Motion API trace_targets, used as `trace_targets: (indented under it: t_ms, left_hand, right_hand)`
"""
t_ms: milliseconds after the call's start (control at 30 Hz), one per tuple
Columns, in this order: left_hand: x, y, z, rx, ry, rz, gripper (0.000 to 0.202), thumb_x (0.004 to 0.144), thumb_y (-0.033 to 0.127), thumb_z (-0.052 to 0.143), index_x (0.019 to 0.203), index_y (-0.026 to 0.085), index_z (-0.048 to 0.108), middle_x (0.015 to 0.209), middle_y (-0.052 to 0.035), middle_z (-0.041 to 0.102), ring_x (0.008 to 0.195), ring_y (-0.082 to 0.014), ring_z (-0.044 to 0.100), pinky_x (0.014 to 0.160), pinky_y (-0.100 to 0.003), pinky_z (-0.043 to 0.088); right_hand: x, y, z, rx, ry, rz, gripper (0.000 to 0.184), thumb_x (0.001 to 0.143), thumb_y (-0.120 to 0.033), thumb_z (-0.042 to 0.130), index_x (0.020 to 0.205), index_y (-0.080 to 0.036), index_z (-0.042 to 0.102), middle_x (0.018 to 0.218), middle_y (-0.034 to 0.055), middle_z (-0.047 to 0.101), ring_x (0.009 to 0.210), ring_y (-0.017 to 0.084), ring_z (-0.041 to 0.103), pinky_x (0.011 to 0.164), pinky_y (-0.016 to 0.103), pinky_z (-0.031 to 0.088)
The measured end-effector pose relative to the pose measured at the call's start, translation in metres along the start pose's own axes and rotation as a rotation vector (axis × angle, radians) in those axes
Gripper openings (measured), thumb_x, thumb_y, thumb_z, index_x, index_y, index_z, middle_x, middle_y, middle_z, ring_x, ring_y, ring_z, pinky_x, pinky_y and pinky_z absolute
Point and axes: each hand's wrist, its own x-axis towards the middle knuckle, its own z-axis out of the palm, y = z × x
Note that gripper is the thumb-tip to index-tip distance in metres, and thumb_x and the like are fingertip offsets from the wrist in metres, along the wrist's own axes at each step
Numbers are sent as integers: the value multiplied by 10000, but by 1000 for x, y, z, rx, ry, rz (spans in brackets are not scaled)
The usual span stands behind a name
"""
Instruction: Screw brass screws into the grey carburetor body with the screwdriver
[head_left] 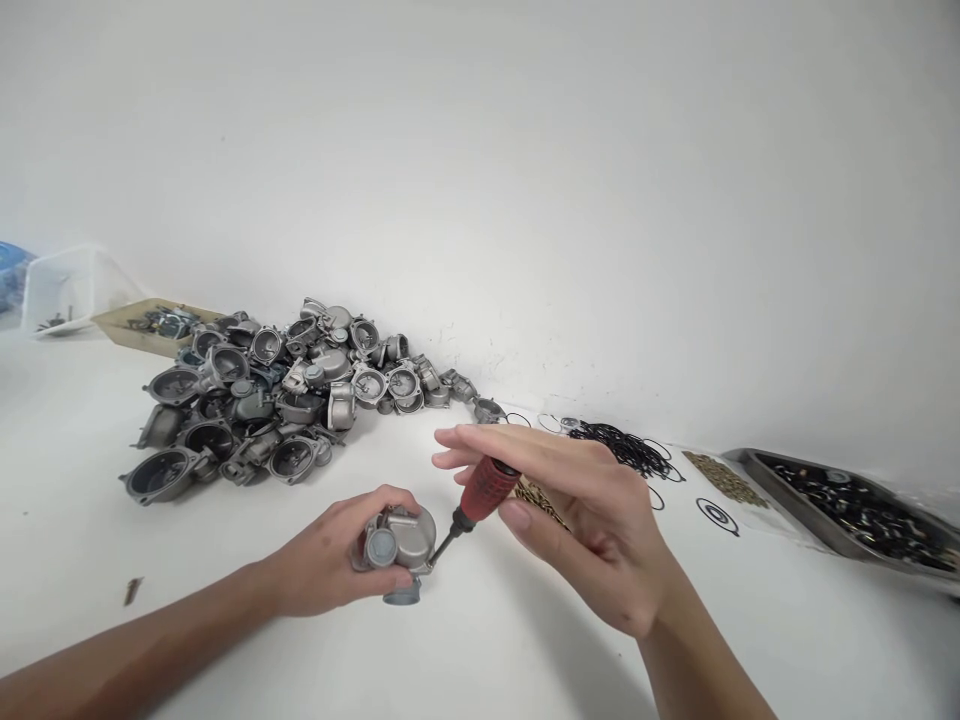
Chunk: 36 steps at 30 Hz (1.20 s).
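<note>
My left hand point(360, 555) is closed round a small grey metal carburetor point(415, 540), thumb in front and fingers behind it. The carburetor has a rounded cover and a round cap facing me. A screwdriver point(484, 494) with a red and black handle leans against it, its tip at the lower right edge of the cover. My right hand point(577, 510) holds that handle between the thumb and nearly straight fingers. Whether a screw sits under the tip is too small to tell. Behind my right hand, brass-coloured screws point(541, 500) are partly hidden.
Many similar carburetors point(292, 405) lie heaped at the back left. Beyond them stand a yellowish tray point(131, 325) and a clear bin point(60, 285). Black rubber rings point(622, 447), small brass parts point(724, 480) and a metal tray point(817, 530) are at right. A loose screw point(133, 590) lies front left.
</note>
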Motion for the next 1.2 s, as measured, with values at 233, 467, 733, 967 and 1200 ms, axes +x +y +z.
trace_targets:
  t_ms: [233,467,733,967,1200]
  left_hand:
    - [0,-2,0,-8,8,15,403,887,288,747,1246,272,565,1126,-1,717,953,-208,642,819,-307,471]
    - [0,-1,0,-6,8,18,404,886,297,763,1243,268,575,1117,-1,724,932,-204,642,815,-310,478]
    - [1,-2,1,-7,4,16,430,885,282,767,1263,273,562,1105,7,717,903,-192,626,802,-306,473]
    - [0,-3,1,-7,6,27,412,888,284,765,1245,274,560,1072,17,703,888,-191,613,811,-316,462]
    - [0,-1,0,-24,-6,26,404,896,288,758,1250,272,562,1107,4,713,921,-193,629,821,-310,477]
  right_hand:
    - [2,4,1,-108,101,-34,432,950,-177,789,1376,-190,720,981,59,742,797,148,710,765,312,633]
    - [0,6,-1,-81,82,-19,436,930,-137,807,1352,-218,732,921,33,743,779,143,714,697,285,614]
    - [1,3,-3,-40,-8,-3,476,992,-70,644,1456,-179,642,1019,68,765,874,169,729,862,372,631]
    - [3,6,0,-92,26,-43,407,1012,-152,669,1420,-155,668,1039,82,761,835,159,727,870,369,623]
    - [2,8,-1,-137,88,-32,453,900,-112,820,1335,-189,723,867,22,741,774,147,695,771,317,617]
